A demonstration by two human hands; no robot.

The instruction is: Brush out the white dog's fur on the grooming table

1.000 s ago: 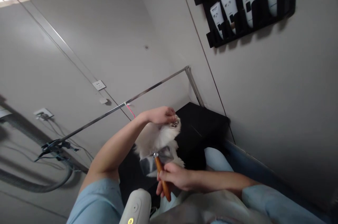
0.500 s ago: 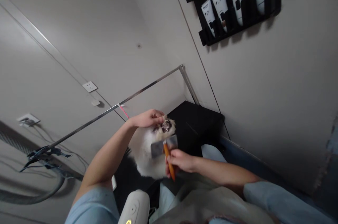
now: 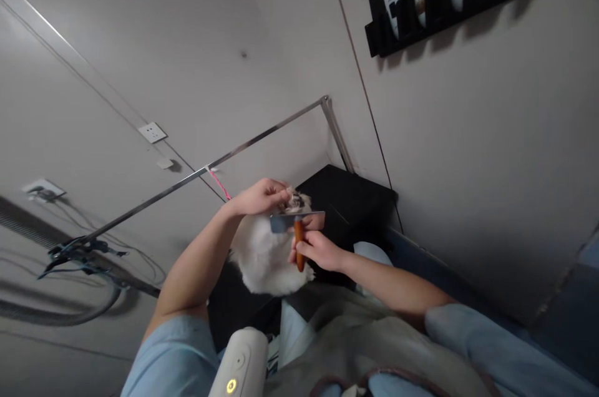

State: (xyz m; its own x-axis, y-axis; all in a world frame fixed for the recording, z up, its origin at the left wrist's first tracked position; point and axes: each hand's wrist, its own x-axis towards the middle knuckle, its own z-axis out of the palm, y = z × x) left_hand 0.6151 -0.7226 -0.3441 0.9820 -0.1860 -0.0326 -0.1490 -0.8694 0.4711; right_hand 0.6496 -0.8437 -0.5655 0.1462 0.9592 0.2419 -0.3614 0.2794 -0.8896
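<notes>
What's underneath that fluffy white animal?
A black, flat-topped table shows on both sides of the fluffy white animal. Whatever lies directly beneath cannot be seen, because the animal's body covers it.

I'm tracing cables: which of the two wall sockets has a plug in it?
The lower-left socket, with a dark plug; the other socket, up and right, shows bare holes.

White-furred animal (image 3: pixel 269 256), orange-brown brush handle (image 3: pixel 299 246), black tabletop (image 3: pixel 355 197), pink cord (image 3: pixel 219 185), light-blue sleeves (image 3: pixel 175 350), pale grey walls (image 3: pixel 163 29)
</notes>
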